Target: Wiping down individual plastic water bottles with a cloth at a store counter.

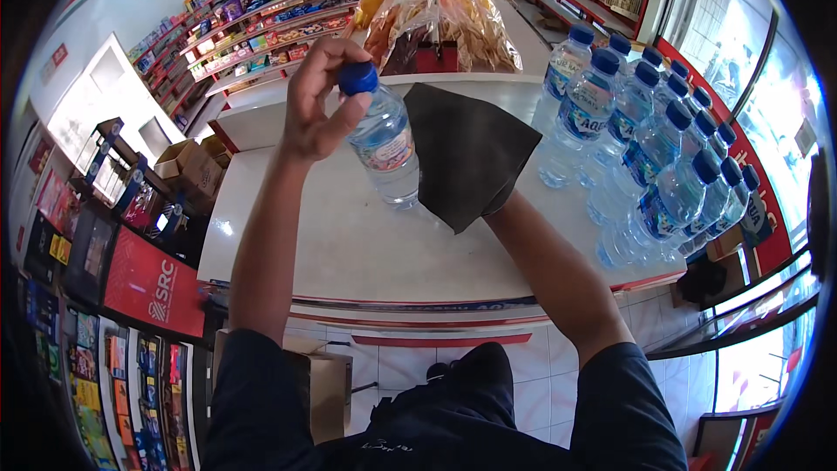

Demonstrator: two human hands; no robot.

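Note:
My left hand [324, 101] grips a clear plastic water bottle [386, 144] at its blue screw cap, thumb on one side and fingers on the other. The bottle leans slightly, its base low over the white countertop [353, 248]; whether it touches is unclear. Against the bottle's right side lies a dark cloth [467, 144], draped over my right hand. That hand holds the cloth up from beneath, and its fingers are hidden; only the wrist [502, 206] shows below the edge. To the right stand several similar AQUA bottles [644, 144] with blue caps, grouped in rows.
Beyond the counter, clear-wrapped snack packs [451, 19] hang on a rack. Stocked store shelves [288, 19] line the back. Cardboard boxes [189, 170] sit at left, above a red panel [157, 281]. An open carton [327, 379] stands on the floor by my left side.

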